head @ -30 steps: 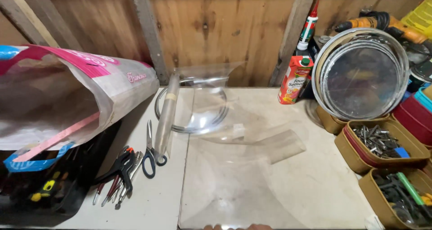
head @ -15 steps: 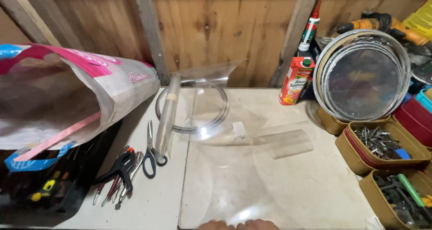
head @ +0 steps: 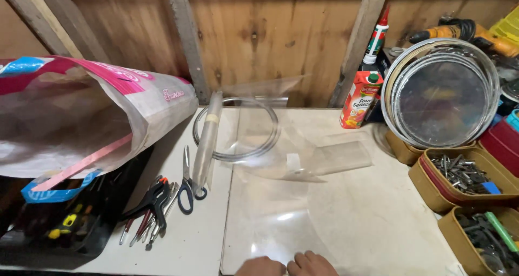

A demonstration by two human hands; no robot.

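Pressing down at the near edge of a large clear plastic sheet (head: 303, 222), both hands show only as knuckles at the bottom of the view: left hand (head: 260, 267), right hand (head: 312, 264), side by side and touching. Fingers look curled; whether they pinch the sheet or just rest on it, cannot tell.

Sheet lies flat on the pale tabletop (head: 178, 243), far end curling up toward the brown wooden plank wall (head: 259, 33). A small white tape patch (head: 293, 161) sits at the fold.

Just left: a rolled tube of clear film (head: 206, 141), blue-handled scissors (head: 186, 185), a bunch of red-and-black pliers and screwdrivers (head: 147, 210). A coil of grey wire (head: 237, 129) lies under the sheet's far end. A big pink-and-white woven sack (head: 81, 114) leans in from the left.

Right: a red juice carton (head: 360, 99), round metal sieves (head: 440, 92), tan trays of screws (head: 462, 176).

Risk, as judged: the glossy sheet could slide or spring back if the hands lift; the curled far end could snag the wire coil or knock the carton.
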